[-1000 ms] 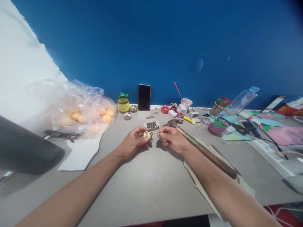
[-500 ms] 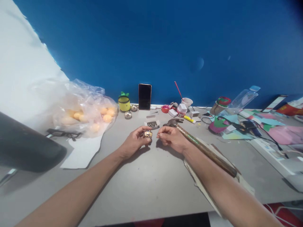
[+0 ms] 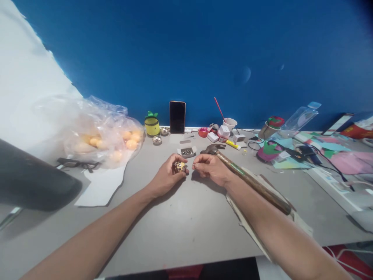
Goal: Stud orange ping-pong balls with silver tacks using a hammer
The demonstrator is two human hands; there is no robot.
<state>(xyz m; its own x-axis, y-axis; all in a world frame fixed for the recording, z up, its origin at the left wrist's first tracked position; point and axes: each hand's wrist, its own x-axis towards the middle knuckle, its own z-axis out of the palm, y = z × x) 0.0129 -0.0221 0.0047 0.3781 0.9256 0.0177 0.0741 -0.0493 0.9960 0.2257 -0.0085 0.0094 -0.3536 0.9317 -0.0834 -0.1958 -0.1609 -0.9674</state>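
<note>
One plastic bag [image 3: 99, 134] of orange balls, too bunched to count, sits left of two shiny studded balls [image 3: 157, 140]; the person's left hand [image 3: 169, 173] grips one studded yellow ball [image 3: 180, 167], and the right hand [image 3: 211, 169] pinches something tiny beside one hammer [image 3: 250, 181]. All rest on or above a grey desk [image 3: 163, 237] against a blue wall [image 3: 186, 50].

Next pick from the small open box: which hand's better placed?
Right hand, I'd judge: its pinched fingertips are near the box, holding something tiny at most. The left hand is occupied by the studded yellow ball.
</note>
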